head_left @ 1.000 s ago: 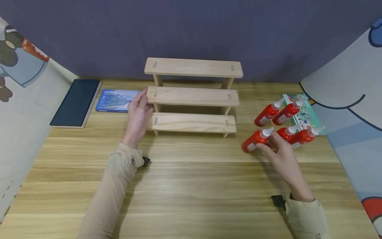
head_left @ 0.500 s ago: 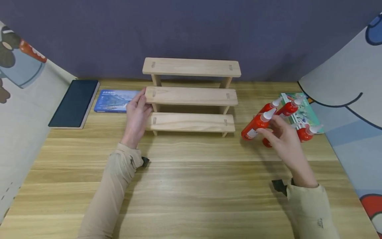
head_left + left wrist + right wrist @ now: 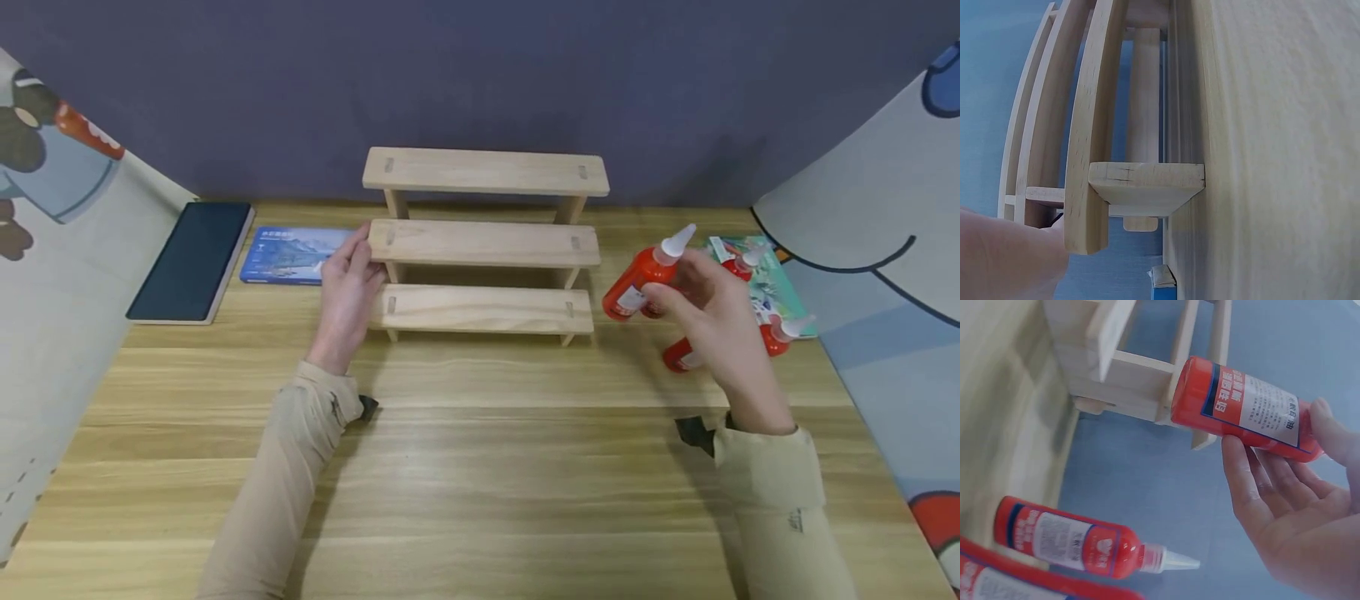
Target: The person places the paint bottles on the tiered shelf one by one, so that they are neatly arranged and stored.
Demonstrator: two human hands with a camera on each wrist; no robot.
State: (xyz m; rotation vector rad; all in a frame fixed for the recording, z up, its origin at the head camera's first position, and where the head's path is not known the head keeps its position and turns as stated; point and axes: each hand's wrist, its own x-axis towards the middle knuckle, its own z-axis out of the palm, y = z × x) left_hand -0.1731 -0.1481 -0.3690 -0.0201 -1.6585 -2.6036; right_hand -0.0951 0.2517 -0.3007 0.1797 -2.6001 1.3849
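Note:
A three-step wooden display rack (image 3: 483, 243) stands at the back of the table. At the left end of its middle step, my left hand (image 3: 347, 287) holds the edge; in the left wrist view that hand (image 3: 1010, 253) is partly hidden behind the lower steps. My right hand (image 3: 716, 317) pinches a red squeeze bottle (image 3: 637, 283) with a white nozzle, tilted and raised, just right of the rack. The right wrist view shows this bottle (image 3: 1244, 409) between thumb and fingers. Several similar red bottles stand on the table behind and below the hand, including one (image 3: 681, 357) partly covered by it.
A dark notebook (image 3: 193, 262) and a blue picture box (image 3: 292, 255) lie left of the rack. A green illustrated box (image 3: 780, 292) lies at the right, behind the bottles. A dark partition (image 3: 480, 75) rises along the table's back edge.
My right hand has lifted the red bottle from among the others and moved it up, toward the back of the table. The left hand stays at the middle step.

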